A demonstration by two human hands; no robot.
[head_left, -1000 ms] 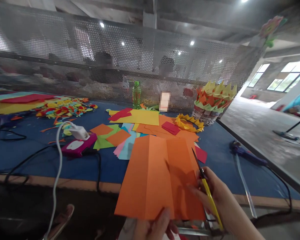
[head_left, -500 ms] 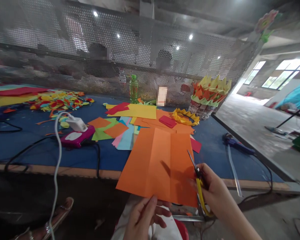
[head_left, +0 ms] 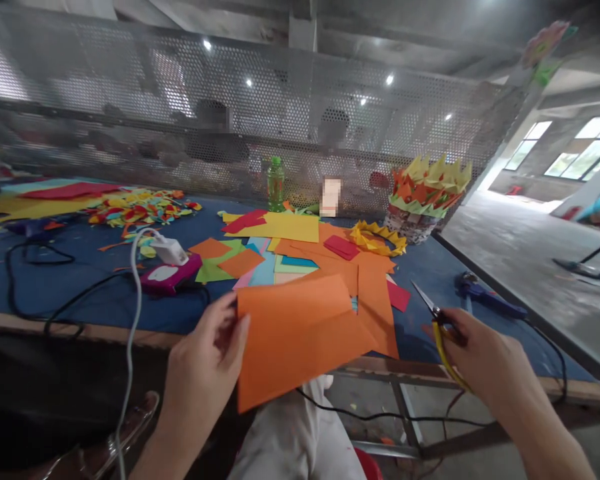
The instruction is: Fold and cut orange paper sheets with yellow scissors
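Observation:
My left hand [head_left: 203, 367] pinches the left edge of a piece of orange paper [head_left: 295, 333] between thumb and fingers. The paper is held tilted over the table's front edge and my lap. Beside it, a narrower orange paper strip [head_left: 379, 307] lies near the table edge, partly overlapped by the held piece. My right hand [head_left: 473, 353] is closed around yellow-handled scissors [head_left: 444, 347], off to the right of both papers. Their blades point up and left and look nearly together, touching no paper.
Coloured paper sheets [head_left: 290, 228] cover the middle of the blue table. A yellow folded-paper ring [head_left: 379, 239], a paper-decorated basket [head_left: 427, 200] and a green bottle [head_left: 276, 187] stand behind. A magenta power strip [head_left: 170, 275] with cables is left; a blue glue gun [head_left: 490, 295] lies right.
The folded orange sheet is now in two pieces: a strip rests on the table, the rest is in my left hand, which moved left and up. My right hand moved right with the scissors.

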